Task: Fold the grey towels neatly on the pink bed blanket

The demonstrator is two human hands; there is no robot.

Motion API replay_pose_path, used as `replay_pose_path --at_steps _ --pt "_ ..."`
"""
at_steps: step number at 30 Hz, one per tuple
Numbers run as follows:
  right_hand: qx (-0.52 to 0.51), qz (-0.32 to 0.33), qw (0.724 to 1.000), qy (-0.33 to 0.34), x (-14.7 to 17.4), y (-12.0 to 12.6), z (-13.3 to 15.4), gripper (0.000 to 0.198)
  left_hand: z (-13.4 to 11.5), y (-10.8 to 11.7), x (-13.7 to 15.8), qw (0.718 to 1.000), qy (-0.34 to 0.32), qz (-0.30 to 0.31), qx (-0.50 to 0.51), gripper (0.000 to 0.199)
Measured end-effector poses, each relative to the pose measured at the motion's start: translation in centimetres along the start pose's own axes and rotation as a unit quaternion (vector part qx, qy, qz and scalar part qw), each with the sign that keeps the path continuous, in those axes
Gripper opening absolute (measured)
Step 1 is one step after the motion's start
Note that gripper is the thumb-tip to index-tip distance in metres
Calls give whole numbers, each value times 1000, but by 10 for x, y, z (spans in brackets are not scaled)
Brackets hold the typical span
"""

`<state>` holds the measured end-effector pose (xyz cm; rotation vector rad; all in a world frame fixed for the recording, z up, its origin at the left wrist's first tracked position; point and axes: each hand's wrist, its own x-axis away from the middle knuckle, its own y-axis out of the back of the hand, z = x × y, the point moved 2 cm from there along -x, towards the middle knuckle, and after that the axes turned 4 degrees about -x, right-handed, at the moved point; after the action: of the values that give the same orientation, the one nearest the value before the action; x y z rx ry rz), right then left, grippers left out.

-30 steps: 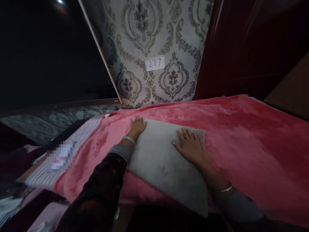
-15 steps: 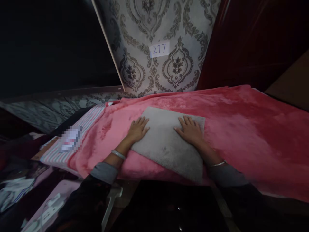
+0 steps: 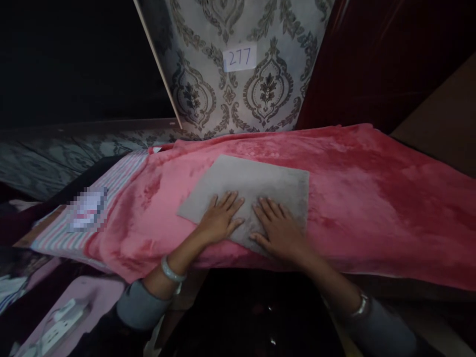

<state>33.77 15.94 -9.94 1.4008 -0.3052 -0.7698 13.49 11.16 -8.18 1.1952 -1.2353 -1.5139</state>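
Left hand [image 3: 222, 218] and right hand [image 3: 277, 229] lie side by side, palms flat, fingers spread, gripping nothing. Both press the near edge of the grey cloth [image 3: 256, 181], apparently pinning it flat. The cloth rests on the pink blanket [image 3: 372, 183], centre, below the patterned wall [image 3: 208, 94].

One thing can be read: the handwritten number "277" on a small white paper label [image 3: 240, 58]. The label is stuck to the patterned grey wallpaper [image 3: 208, 94] on the far wall, above the far edge of the pink blanket [image 3: 372, 188]. A patch at near left is blurred and unreadable.
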Motion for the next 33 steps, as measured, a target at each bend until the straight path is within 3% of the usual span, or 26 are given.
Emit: replay_pose_path --at_steps 3,9,14,18,21,24,26,28,30,33 --pt "18 -7 1000 -1 14 -11 9 72 2 -14 7 999 32 18 8 60" --pt "0 -21 1000 -3 12 -13 4 71 57 -13 23 985 169 22 -1 59" --pt "-68 -40 997 3 13 -14 -1 64 93 -18 43 961 267 -66 31 59" --pt "-177 -163 968 -70 22 -11 -33 56 109 -20 46 951 268 -125 88 61" --pt "-326 -263 891 -177 32 -9 -65 71 121 -15 38 932 303 -111 165 68" --pt "-530 -284 753 -269 36 -10 -86 82 134 -8 22 900 359 -57 239 74" --pt "-628 -287 654 -309 35 -9 -92 79 140 -2 10 877 394 -50 272 71" --pt "-695 -279 578 -325 32 -7 -96 69 145 4 -2 853 422 -66 300 62" --pt "-741 -243 537 -321 25 -3 -101 52 147 6 -12 839 434 -73 319 53" --pt "-757 -153 547 -323 12 4 -110 22 147 8 -23 836 429 -57 337 45"
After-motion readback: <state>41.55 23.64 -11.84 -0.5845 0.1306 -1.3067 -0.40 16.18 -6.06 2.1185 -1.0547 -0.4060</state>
